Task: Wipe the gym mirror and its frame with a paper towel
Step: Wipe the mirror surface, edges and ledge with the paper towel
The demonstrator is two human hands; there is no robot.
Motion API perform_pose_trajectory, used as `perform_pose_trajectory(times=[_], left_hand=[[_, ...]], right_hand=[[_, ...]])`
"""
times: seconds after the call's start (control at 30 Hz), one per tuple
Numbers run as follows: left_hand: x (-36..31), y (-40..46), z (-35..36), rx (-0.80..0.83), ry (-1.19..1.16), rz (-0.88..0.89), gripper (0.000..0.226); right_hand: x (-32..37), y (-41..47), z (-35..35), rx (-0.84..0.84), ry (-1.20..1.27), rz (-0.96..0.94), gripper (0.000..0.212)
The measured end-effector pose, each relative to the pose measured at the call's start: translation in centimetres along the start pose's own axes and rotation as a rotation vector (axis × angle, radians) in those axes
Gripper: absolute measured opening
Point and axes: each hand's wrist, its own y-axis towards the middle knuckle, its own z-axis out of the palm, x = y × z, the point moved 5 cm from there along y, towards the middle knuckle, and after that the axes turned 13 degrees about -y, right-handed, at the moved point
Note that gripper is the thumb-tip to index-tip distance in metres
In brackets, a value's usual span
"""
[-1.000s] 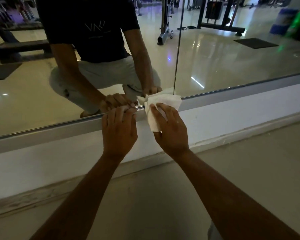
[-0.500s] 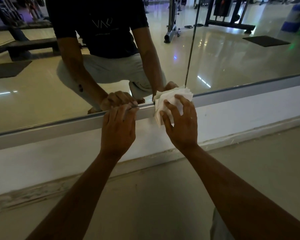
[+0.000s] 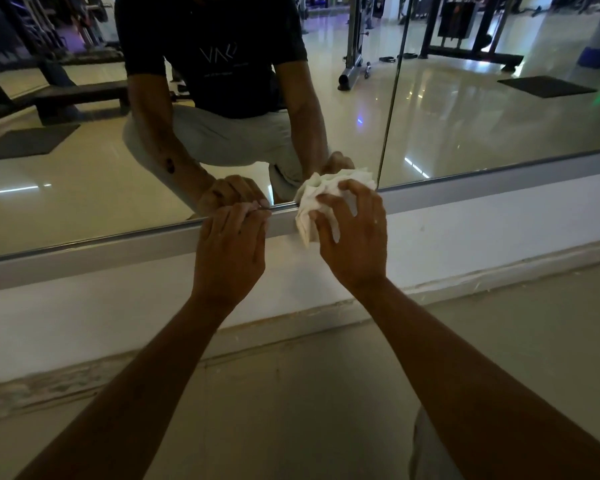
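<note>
We press our right hand [image 3: 355, 244] against the bottom frame [image 3: 118, 252] of the gym mirror [image 3: 465, 133], its grip clenched around the crumpled paper towel [image 3: 314, 202], which sits on the frame near 12 o'clock. At the towel's 9 o'clock our left hand [image 3: 229, 251] rests on the frame, fingers straight, grip released.
</note>
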Motion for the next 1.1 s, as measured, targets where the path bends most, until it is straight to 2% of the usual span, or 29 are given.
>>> perform_pose_trajectory(times=[0.1, 0.23, 0.33, 0.43, 0.57, 0.7, 0.8, 0.93, 1.1], left_hand=[[-0.1, -0.1, 0.2, -0.015, 0.041, -0.002, 0.018], [0.5, -1.0, -0.5, -0.056, 0.039, -0.045, 0.018], [1.0, -0.9, -0.8, -0.044, 0.028, -0.029, 0.017], [1.3, -0.8, -1.1, -0.045, 0.01, -0.015, 0.016], [2.0, -1.1, -1.2, -0.016, -0.015, -0.036, 0.019], [2.2, -1.1, -1.1, -0.023, -0.036, -0.051, 0.018], [2.4, -1.2, -1.4, -0.015, -0.041, -0.031, 0.018], [2.9, -1.8, -1.9, 0.012, -0.043, -0.003, 0.021], [4.1, -2.8, -3.1, -0.023, 0.044, -0.035, 0.019]], right_hand=[[-0.1, 0.0, -0.1, 0.027, -0.014, -0.086, 0.042], [-2.1, 1.1, -1.8, 0.006, 0.016, 0.101, 0.038], [1.9, 0.4, -0.7, 0.068, 0.016, -0.018, 0.039], [1.6, 0.4, -1.0, 0.092, 0.012, -0.105, 0.034], [-1.8, 1.0, -2.9, 0.047, -0.051, 0.174, 0.034], [2.8, -0.2, -0.8, 0.093, -0.02, 0.011, 0.043], [3.2, -0.5, -0.3, 0.104, -0.005, -0.018, 0.054], [1.6, 0.0, -0.7, 0.083, -0.044, 0.048, 0.054], [5.0, -0.2, 0.4, 0.086, -0.03, 0.061, 0.052]])
